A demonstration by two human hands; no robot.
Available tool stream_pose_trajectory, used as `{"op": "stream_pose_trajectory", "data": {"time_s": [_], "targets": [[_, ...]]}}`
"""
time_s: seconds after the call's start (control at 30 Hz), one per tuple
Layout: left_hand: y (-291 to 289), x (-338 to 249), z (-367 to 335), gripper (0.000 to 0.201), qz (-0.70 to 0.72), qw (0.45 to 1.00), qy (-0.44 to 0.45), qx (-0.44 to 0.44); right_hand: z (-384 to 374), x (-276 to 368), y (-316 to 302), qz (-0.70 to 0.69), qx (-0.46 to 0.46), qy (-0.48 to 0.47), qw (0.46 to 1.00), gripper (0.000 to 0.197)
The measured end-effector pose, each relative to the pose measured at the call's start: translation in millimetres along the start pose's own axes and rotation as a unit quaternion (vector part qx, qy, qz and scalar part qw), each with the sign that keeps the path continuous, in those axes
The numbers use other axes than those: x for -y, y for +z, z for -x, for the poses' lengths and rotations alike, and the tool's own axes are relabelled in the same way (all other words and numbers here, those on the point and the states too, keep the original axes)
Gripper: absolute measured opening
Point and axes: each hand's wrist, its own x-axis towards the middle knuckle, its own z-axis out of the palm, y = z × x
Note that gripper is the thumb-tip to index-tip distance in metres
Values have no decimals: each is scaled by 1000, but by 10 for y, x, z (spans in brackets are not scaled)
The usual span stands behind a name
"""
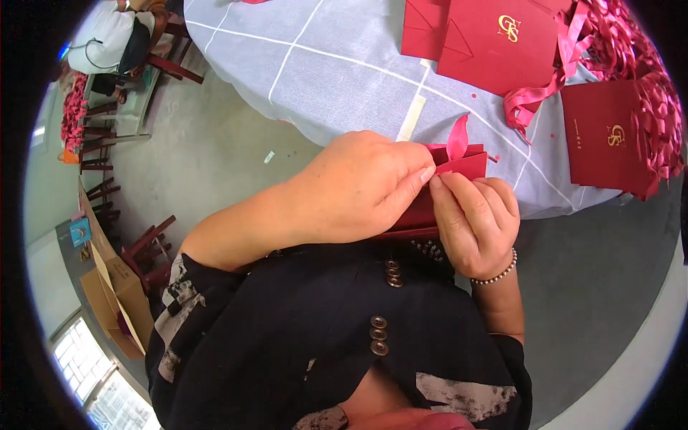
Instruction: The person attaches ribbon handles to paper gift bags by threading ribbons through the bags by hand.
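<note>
A small dark red paper gift bag [469, 166] is held at the near edge of the cloth-covered table, close against my body. My left hand [373, 183] is closed, with thumb and fingers pinching at the bag's rim. Beside it, my right hand [479, 218] also pinches at the rim, its fingertips almost meeting the left ones. A pink ribbon [457, 140] stands up out of the bag's opening. Whether a bit of ribbon is caught between my fingertips is hidden. My hands cover much of the bag's body.
Red paper bags [498, 50] lie across the table's far right, with a loose pink ribbon [527, 107] by them. Another bag [605, 136] lies beside a heap of ribbons [623, 36]. Wooden stools [150, 240] and an opened cardboard box [118, 297] stand left. A person [107, 39] sits far left.
</note>
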Motion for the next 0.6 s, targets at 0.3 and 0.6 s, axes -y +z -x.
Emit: {"op": "stream_pose_trajectory", "data": {"time_s": [0.3, 0.6], "targets": [[13, -6, -19, 16, -15, 1000, 18, 0, 69, -51, -2, -59, -40, 9, 997, 22], [67, -27, -53, 8, -68, 997, 39, 10, 191, 24, -5, -84, -102, 86, 988, 21]]}}
